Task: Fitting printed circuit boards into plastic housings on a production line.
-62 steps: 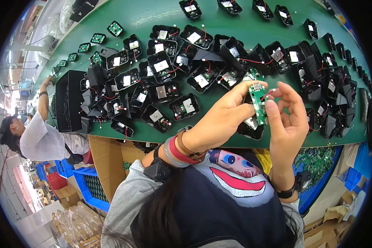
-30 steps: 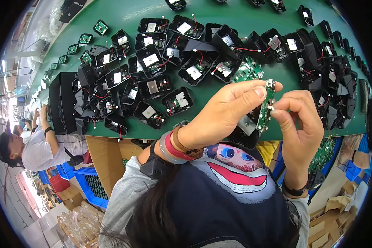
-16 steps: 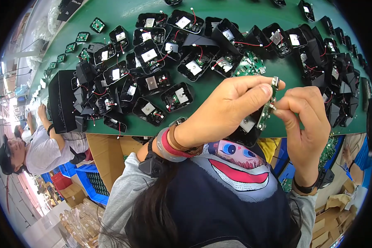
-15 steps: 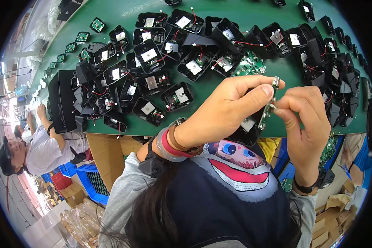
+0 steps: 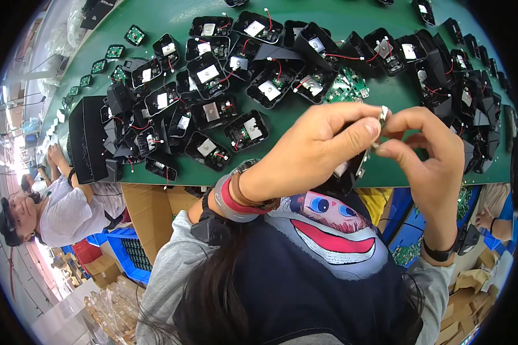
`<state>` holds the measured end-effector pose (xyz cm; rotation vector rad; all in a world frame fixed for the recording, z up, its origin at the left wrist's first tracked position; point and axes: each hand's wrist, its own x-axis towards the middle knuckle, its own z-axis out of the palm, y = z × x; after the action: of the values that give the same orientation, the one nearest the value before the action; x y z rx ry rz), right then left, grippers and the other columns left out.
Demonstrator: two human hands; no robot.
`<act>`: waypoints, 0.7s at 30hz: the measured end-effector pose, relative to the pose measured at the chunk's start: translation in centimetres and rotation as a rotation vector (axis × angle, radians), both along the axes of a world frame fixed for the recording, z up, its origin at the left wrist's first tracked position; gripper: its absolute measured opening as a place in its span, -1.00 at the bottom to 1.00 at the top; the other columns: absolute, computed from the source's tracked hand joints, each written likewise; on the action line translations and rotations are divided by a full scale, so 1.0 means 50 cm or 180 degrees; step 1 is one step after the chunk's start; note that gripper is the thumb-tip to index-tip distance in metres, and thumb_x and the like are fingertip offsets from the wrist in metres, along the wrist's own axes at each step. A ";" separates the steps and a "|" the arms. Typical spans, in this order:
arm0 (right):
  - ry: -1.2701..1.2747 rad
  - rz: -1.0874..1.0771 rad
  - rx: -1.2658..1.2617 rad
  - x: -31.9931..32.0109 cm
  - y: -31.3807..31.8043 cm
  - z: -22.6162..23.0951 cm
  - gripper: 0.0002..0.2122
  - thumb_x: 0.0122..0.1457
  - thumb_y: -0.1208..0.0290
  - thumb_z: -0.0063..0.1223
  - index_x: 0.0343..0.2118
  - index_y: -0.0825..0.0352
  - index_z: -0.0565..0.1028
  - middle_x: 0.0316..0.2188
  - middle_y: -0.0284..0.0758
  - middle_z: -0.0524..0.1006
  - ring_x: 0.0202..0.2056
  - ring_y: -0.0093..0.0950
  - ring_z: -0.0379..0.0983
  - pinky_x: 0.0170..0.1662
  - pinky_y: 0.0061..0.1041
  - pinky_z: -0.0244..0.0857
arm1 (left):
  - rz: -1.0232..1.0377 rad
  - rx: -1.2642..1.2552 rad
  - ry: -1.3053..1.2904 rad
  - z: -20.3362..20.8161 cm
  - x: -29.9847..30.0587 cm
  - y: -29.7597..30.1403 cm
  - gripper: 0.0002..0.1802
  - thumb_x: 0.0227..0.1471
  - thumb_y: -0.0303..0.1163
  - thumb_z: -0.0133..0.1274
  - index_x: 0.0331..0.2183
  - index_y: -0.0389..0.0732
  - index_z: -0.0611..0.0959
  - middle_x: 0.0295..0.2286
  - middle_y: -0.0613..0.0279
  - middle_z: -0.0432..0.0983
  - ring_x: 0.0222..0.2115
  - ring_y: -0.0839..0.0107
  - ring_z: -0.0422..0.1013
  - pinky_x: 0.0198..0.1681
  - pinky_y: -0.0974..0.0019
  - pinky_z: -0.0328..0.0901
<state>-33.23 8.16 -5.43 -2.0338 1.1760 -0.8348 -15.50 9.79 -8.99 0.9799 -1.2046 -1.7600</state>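
Note:
Between thumb and fingers, my left hand [image 5: 322, 141] grips a small green circuit board, seen nearly edge-on, with a shiny metal part [image 5: 384, 112] at its upper end. Below that hand is a black plastic housing [image 5: 341, 185] with a pale block inside, partly covered by the fingers. My right hand [image 5: 434, 152] is closed in a pinch against the board's right side. What lies between its fingertips is hidden. Several open black housings [image 5: 246, 133] with metal blocks and thin red wires cover the green table [image 5: 293, 135] in front of me.
Loose green circuit boards [image 5: 346, 86] are heaped beyond my hands. More boards [image 5: 115, 52] stand in a row at far left, near a black box [image 5: 86, 138]. A cardboard box [image 5: 147, 221] and a blue crate [image 5: 126, 247] sit below the table edge. Another person [image 5: 69, 204] works at left.
My right hand has turned, its fingers rising closer to the board's upper part and its wrist shifting right. The white connector seen at its fingertips before is now hidden. My left hand keeps its grip.

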 end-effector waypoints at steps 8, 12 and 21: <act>-0.1051 -0.0272 0.1203 0.018 0.009 -0.023 -0.67 -0.03 0.58 0.08 -0.15 0.43 0.35 -0.37 -0.41 0.40 -0.35 -0.69 0.33 -0.41 -0.77 0.24 | 0.0018 -0.0333 0.0126 -0.009 0.016 0.000 -0.59 0.19 -0.22 -0.25 -0.13 -0.36 0.49 -0.40 0.39 0.44 -0.40 0.71 0.26 -0.29 0.59 0.19; -0.1760 -0.0067 0.1994 -0.002 0.005 -0.048 -0.61 0.10 0.37 0.02 -0.04 0.45 0.29 -0.31 -0.40 0.38 -0.31 -0.70 0.30 -0.43 -0.77 0.23 | -0.0024 0.0003 0.0335 -0.004 0.021 0.000 -0.60 0.19 -0.24 -0.25 -0.10 -0.34 0.45 -0.38 0.29 0.47 -0.41 0.68 0.32 -0.34 0.60 0.23; -0.2021 0.0099 0.2854 0.021 -0.007 -0.051 -0.72 0.11 0.33 0.04 -0.21 0.41 0.38 -0.44 -0.44 0.45 -0.47 -0.72 0.33 -0.50 -0.75 0.18 | 0.0770 0.0286 0.0563 0.002 -0.011 0.014 -0.75 0.20 -0.32 -0.26 -0.21 -0.27 0.42 -0.40 0.36 0.42 -0.40 0.72 0.32 -0.33 0.60 0.23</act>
<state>-32.19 7.78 -7.97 -0.9529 0.8969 -0.6769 -16.04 10.49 -8.89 0.9566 -0.8648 -1.6797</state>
